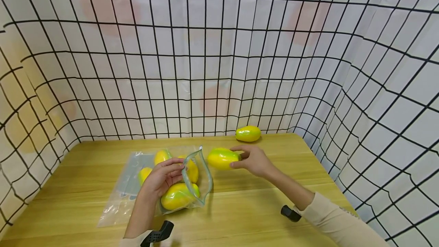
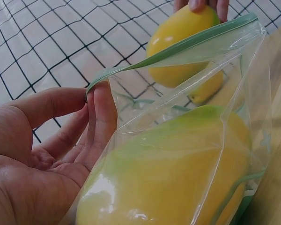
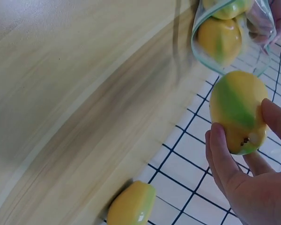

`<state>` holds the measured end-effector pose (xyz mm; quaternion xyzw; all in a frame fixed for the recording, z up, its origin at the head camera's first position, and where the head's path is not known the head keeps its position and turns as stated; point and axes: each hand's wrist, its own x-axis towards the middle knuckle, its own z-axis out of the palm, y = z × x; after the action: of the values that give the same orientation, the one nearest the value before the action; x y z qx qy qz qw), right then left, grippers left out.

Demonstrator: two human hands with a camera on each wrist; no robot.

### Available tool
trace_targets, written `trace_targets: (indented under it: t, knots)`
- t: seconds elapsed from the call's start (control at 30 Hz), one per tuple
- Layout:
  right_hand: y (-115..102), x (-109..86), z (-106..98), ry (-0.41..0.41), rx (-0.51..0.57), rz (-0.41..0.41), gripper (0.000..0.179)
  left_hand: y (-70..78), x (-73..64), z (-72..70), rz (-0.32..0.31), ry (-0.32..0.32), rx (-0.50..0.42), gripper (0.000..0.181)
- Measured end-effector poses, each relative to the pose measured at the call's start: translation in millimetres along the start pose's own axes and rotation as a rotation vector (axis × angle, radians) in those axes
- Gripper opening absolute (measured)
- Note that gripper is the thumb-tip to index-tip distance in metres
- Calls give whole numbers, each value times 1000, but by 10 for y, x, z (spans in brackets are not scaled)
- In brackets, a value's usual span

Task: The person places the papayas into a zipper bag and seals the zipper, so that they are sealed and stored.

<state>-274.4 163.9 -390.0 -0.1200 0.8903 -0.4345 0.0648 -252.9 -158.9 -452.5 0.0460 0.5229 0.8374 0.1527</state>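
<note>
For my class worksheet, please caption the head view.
Left hand pinching a clear bag of yellow-green fruit, right hand holding another fruit near the bag's opening.

No words, brands or numbers can be read. Small marks, perhaps lettering, show on the right sleeve, to the right of the clear bag, too blurred to make out. Printed shapes on flat plastic left of the bag's mouth are equally illegible.
</note>
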Motion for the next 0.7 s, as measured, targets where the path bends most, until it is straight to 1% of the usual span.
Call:
trace_targets:
  t: [0.2, 0.4, 0.7]
  knots:
    - [-10, -19, 55, -50, -13, -18, 54, -2, 4, 2, -7, 12, 0, 17]
    - [-5, -18, 110, -95, 10, -33, 55, 2, 7, 9, -13, 24, 4, 16]
    - [-22, -6, 232, -115, -7, -33, 52, 0, 0, 7, -4, 22, 11, 17]
